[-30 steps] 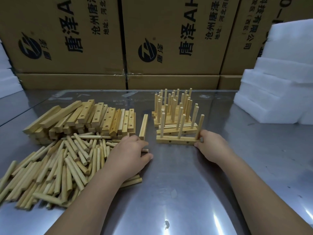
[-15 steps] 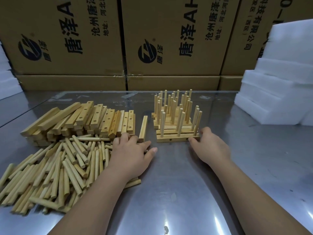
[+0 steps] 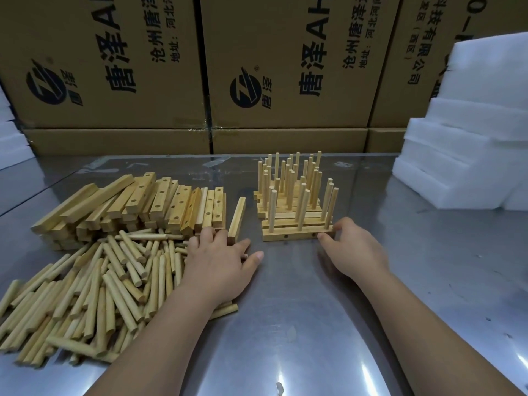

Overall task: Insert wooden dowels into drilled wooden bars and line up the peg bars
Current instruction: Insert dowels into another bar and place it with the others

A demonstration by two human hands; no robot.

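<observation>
Several finished peg bars stand in a row mid-table, dowels upright; the nearest peg bar (image 3: 297,234) carries three dowels. My right hand (image 3: 353,251) touches that bar's right end with its fingertips and thumb. My left hand (image 3: 221,260) lies over the right edge of a heap of loose dowels (image 3: 94,287), fingers spread, fingertips at the near end of a single drilled bar (image 3: 237,220). Behind the dowels sits a stack of drilled bars (image 3: 143,205). I cannot see any dowel held in the left hand.
The work surface is a shiny metal table (image 3: 314,324). Cardboard boxes (image 3: 285,67) form a wall along its far edge. White foam blocks (image 3: 468,144) are stacked at the right, and more foam shows at the far left edge.
My right hand pushed the nearest peg bar away until it sits against the row. My left hand stayed over the dowel heap, shifting slightly toward the single bar.
</observation>
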